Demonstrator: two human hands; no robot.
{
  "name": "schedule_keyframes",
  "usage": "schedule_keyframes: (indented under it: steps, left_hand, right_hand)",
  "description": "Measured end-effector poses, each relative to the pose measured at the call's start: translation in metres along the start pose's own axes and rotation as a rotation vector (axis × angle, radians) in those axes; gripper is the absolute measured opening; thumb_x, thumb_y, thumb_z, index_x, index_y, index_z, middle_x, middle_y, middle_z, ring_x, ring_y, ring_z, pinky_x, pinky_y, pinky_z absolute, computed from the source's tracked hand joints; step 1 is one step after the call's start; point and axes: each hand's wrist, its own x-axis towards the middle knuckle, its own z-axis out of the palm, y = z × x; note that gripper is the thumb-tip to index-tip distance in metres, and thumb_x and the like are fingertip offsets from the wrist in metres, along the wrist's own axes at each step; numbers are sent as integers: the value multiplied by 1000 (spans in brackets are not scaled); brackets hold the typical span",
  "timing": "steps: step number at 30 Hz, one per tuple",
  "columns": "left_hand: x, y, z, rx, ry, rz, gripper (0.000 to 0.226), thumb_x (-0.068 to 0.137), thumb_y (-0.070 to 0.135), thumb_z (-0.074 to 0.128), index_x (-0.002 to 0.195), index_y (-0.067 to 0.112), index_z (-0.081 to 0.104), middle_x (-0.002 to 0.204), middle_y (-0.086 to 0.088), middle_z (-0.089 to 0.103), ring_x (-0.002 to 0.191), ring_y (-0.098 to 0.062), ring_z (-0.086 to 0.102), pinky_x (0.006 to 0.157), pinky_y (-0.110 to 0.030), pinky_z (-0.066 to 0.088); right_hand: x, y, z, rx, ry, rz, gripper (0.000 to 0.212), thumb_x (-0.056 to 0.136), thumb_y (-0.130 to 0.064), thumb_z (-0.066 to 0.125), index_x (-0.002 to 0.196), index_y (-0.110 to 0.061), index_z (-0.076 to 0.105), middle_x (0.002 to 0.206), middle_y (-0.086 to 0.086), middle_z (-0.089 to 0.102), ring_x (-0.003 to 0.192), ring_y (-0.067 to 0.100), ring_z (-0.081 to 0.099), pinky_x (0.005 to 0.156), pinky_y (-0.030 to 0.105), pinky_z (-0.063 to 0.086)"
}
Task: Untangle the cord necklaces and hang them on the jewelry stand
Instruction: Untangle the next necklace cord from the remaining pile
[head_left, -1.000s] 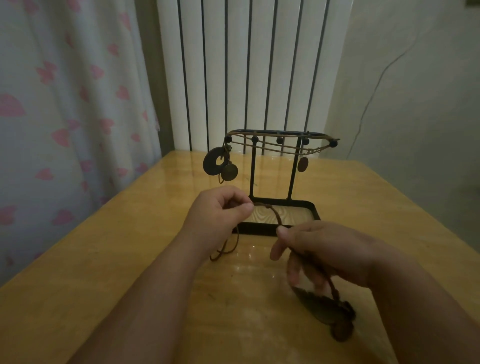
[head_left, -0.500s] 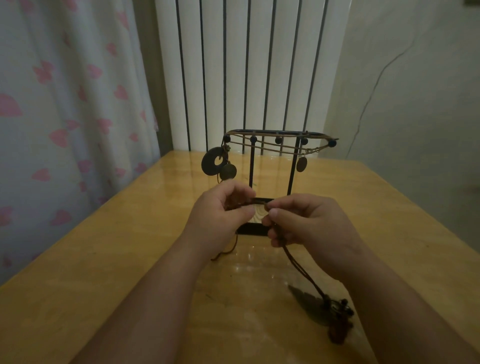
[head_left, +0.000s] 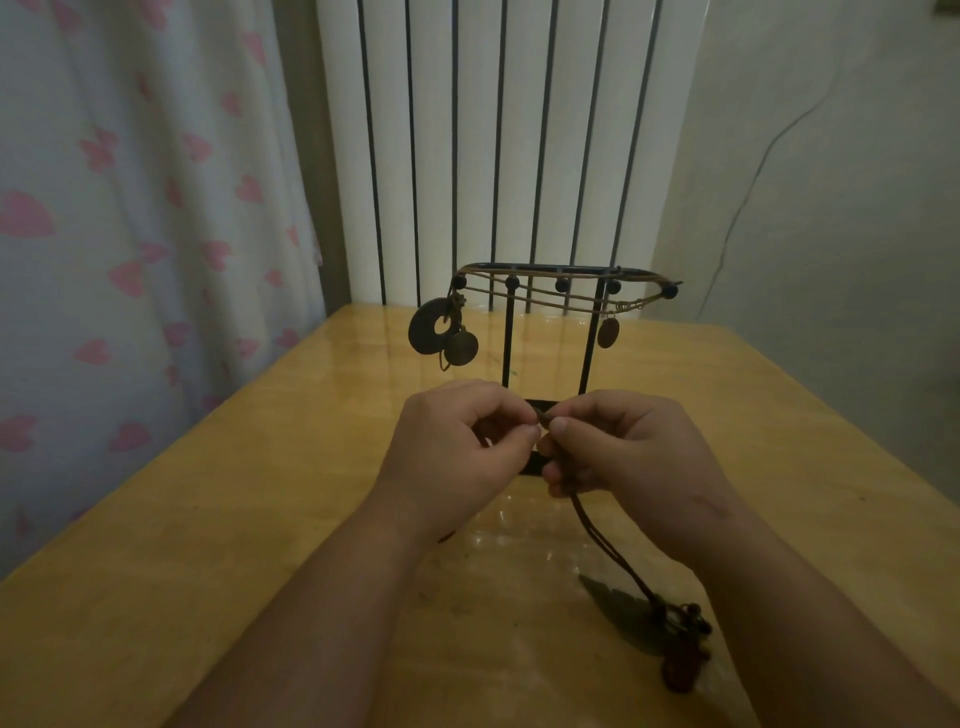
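- Lying on the tabletop (head_left: 208, 519) at five o'clock from the hands, a dark leaf pendant (head_left: 675, 644) with beads rests as dead weight, probably so that only its cord needs handling.
- From it the brown cord (head_left: 602, 540) climbs toward eleven o'clock into the right hand (head_left: 623, 457). The lower fingers curl round it, while thumb and forefinger pinch its upper end.
- At nine o'clock of that hand, fingertip to fingertip with it, the left hand (head_left: 457, 457) pinches the same spot, its other fingers tucked in. I judge that both are working a knot or clasp there, too small to make out.
- Just behind, at twelve o'clock, stands the jewelry stand (head_left: 592, 343), its base partly hidden by the hands. Kept this near, hanging should need only a short lift.
- Hung necklaces (head_left: 550, 301) already drape its top bar, with a ring-shaped disc (head_left: 431, 330) at the ten o'clock end and an oval tag (head_left: 608, 332) at two o'clock.
- Farthest off are a white slatted panel (head_left: 519, 130) at twelve o'clock and a heart-print curtain (head_left: 130, 208) at nine.
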Motion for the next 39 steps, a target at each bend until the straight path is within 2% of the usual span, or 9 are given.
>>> schedule_keyframes:
  steps: [10,17,30,39]
  left_hand:
    - [0,4,1,25,-1,-1,8,80,16,72,77,23,69,70,13,59,68,-7,57,56,-12,45]
    - [-1,3,4,50,-48,-56,15,79,17,70,74,28,62,69,13,55,71,-4,55,58,-11,44]
    - [-2,2,4,38,-57,-78,7,85,17,70,83,23,70,73,14,59,74,-2,56,61,-9,43]
    - [-1,2,3,4,-93,-116,6,85,21,64,82,26,64,74,12,55,72,-2,52,60,-10,42]
  right_hand:
    - [1,0,0,-151,21,-18,11,92,-17,61,88,-17,71,69,-1,71,60,12,68,57,22,56]
    - [2,2,1,-269,25,-20,10,93,-21,62,88,-21,70,65,-1,69,56,5,65,53,13,49]
    - [3,2,0,-369,23,-67,10,94,-22,60,90,-27,68,68,-7,65,59,-4,61,53,7,44]
    - [3,3,1,-369,14,-110,11,94,-24,59,91,-29,68,65,-9,64,60,-3,60,53,9,44]
